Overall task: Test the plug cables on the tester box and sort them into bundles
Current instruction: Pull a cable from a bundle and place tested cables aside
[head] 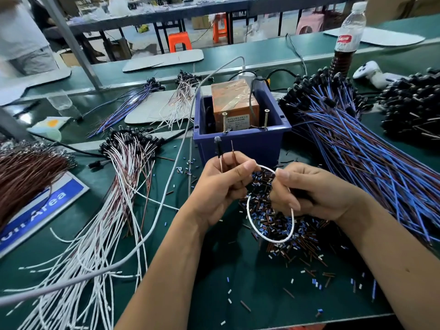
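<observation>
Left hand (pixel 217 186) and right hand (pixel 307 191) pinching a looped white cable (pixel 269 239), before blue tester box (pixel 240 139), green table (pixel 214 294)

Green-topped workbench (pixel 214 294) strewn with small cut bits of wire insulation (pixel 281 225). Far centre, blue plastic bin (pixel 240 141) holding an orange tester box (pixel 234 103). Left, a fan of white-and-brown plug cables (pixel 114 198); far left, a brown wire bundle (pixel 26 172) over a blue sign (pixel 45 206). Right, a heap of blue-and-brown cables (pixel 357 148). Far right, clear plastic bottle (pixel 348 36).

A blue-and-white sign (pixel 45 206) at the table's left edge reads "Area" — the rest cut off.
</observation>
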